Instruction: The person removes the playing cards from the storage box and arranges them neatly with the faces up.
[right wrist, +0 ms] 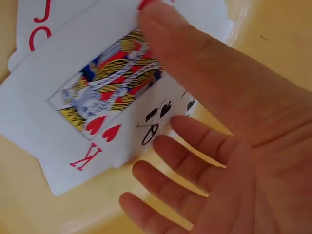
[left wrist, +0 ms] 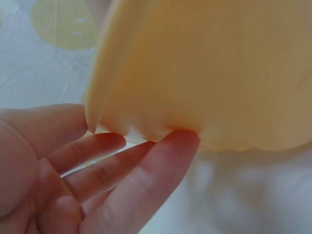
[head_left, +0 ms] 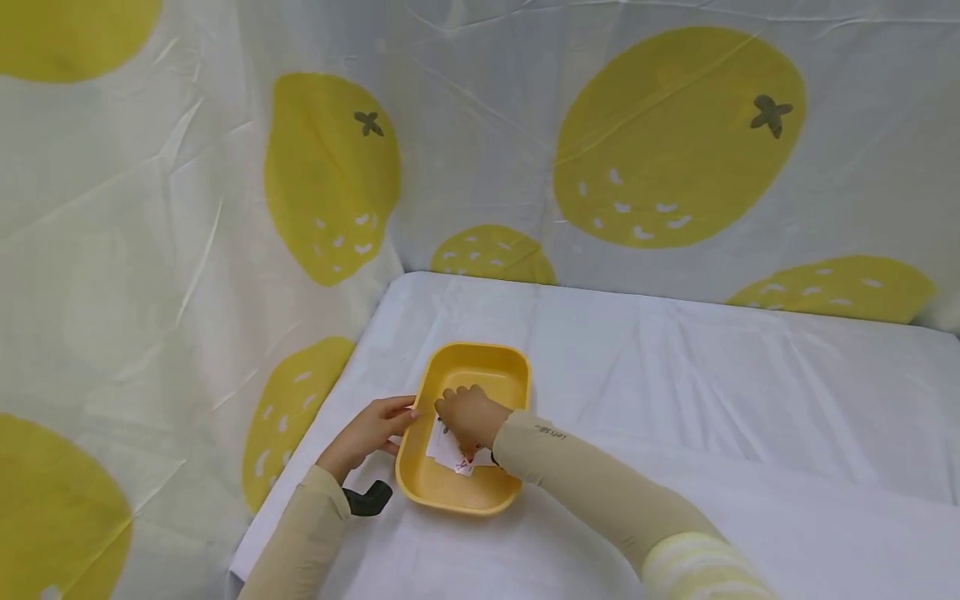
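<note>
A yellow tray (head_left: 463, 498) stands on the white-covered table. The fingertips of my left hand (head_left: 371, 429) touch its left side and rim, with fairly straight fingers in the left wrist view. Inside the tray, my right hand (head_left: 471, 417) bends over several playing cards (head_left: 446, 454). In the right wrist view, my thumb (right wrist: 183, 48) lies on the cards' upper corner, and the curled fingers bend in at their right edge. A king of hearts (right wrist: 105, 95) is on top, partly over a queen of spades (right wrist: 151, 129) and a red-lettered card (right wrist: 41, 19).
White cloth (head_left: 675, 375) covers the table and spreads wide to the right of the tray. Curtains with a yellow lemon print (head_left: 675, 142) hang at the back and left. A black curved piece (head_left: 369, 498) shows at my left wrist.
</note>
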Demonstrator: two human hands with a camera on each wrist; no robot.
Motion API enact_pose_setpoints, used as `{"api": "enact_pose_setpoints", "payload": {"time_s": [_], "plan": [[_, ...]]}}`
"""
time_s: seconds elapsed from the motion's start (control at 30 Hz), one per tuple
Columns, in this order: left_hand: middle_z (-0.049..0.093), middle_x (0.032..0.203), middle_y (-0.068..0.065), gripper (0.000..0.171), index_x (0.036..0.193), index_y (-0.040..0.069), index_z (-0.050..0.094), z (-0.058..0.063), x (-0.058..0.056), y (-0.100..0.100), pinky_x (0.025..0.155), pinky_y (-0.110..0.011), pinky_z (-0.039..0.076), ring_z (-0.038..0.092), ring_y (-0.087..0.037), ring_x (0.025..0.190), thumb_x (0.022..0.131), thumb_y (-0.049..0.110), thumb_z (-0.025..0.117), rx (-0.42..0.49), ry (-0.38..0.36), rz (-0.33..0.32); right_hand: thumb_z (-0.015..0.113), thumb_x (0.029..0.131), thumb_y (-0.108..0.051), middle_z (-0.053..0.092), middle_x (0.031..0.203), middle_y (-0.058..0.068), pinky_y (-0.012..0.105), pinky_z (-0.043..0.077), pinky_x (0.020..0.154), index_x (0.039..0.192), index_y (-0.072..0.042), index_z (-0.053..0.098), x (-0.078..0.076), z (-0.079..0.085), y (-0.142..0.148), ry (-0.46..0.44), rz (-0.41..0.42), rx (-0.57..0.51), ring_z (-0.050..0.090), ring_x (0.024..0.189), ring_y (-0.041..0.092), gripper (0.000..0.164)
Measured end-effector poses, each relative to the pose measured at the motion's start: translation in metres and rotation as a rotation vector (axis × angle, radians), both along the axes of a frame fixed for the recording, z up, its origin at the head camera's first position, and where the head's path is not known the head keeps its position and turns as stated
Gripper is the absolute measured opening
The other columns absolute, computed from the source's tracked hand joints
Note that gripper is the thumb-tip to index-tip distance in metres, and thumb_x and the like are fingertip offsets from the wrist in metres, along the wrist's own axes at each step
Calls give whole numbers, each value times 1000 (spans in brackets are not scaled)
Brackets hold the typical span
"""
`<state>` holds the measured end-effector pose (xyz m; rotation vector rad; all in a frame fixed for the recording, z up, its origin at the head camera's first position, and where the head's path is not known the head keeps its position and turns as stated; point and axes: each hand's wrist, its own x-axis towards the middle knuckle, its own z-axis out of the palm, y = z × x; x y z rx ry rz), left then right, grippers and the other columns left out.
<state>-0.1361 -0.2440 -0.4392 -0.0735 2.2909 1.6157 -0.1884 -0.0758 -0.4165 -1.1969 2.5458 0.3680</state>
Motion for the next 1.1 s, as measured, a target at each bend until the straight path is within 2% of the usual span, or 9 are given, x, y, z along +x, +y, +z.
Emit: {"api": "enact_pose_setpoints", "payload": {"time_s": [0.17, 0.3, 0.4, 0.53, 0.6, 0.7, 0.83, 1.0, 1.1], "plan": [[58, 112, -15, 44, 131, 2, 45, 0, -1, 2, 61, -38, 53, 60, -25, 92, 92, 21, 53, 3, -4, 4, 82, 63, -31, 53, 86, -1, 32, 38, 83, 96, -15, 59, -13, -8, 1, -53, -28, -62, 47, 85, 18, 43], [59, 112, -15, 44, 130, 2, 46, -2, -2, 3, 61, -38, 53, 60, -25, 91, 91, 23, 53, 5, -6, -2, 79, 68, -30, 54, 84, -2, 34, 36, 88, 94, -15, 57, -24, -11, 3, -117, -56, -127, 48, 86, 17, 37], [59, 111, -15, 44, 130, 2, 46, -2, -2, 4, 61, -38, 53, 60, -26, 92, 91, 23, 53, 12, -5, -7, 76, 73, -21, 55, 82, -2, 30, 41, 81, 95, -12, 56, -31, -6, 5, -222, -75, -229, 50, 80, 16, 31], [59, 111, -16, 44, 130, 0, 45, -2, 0, 3, 60, -38, 53, 60, -27, 92, 92, 22, 52, 21, 2, -7, 69, 79, -8, 54, 78, -3, 22, 43, 61, 95, -9, 58, -37, 8, 13, -373, -70, -392, 49, 69, 12, 19], [58, 112, -18, 45, 131, 0, 44, -1, 0, 3, 60, -38, 53, 60, -27, 92, 92, 21, 52, 22, 2, -6, 66, 82, -7, 54, 79, -3, 21, 42, 60, 95, -10, 59, -41, 14, 21, -440, -75, -486, 48, 69, 12, 16], [58, 112, -17, 46, 131, 0, 43, -1, 0, 2, 60, -37, 53, 60, -25, 90, 92, 22, 52, 10, -4, 9, 62, 85, -7, 56, 87, 0, 23, 45, 65, 102, -9, 57, -48, 21, 33, -538, -125, -652, 51, 76, 13, 18], [60, 110, -15, 45, 130, 1, 45, -1, 0, 1, 59, -37, 53, 60, -24, 89, 91, 22, 54, -8, -11, 31, 62, 85, -12, 57, 100, 6, 28, 48, 70, 118, -8, 48, -54, 28, 51, -647, -257, -870, 56, 85, 16, 36], [60, 108, -13, 46, 130, 3, 46, -2, 0, 1, 60, -36, 53, 60, -23, 88, 90, 25, 55, -29, -11, 41, 62, 85, -11, 59, 98, 14, 30, 51, 64, 121, -6, 38, -58, 31, 83, -810, -379, -1118, 60, 75, 21, 43], [60, 109, -12, 48, 131, 4, 46, -3, 0, 1, 60, -36, 53, 60, -23, 88, 90, 27, 55, -25, -13, 48, 61, 86, -10, 58, 101, 16, 31, 52, 63, 121, -6, 35, -59, 27, 106, -851, -454, -1224, 61, 74, 22, 44]]}}
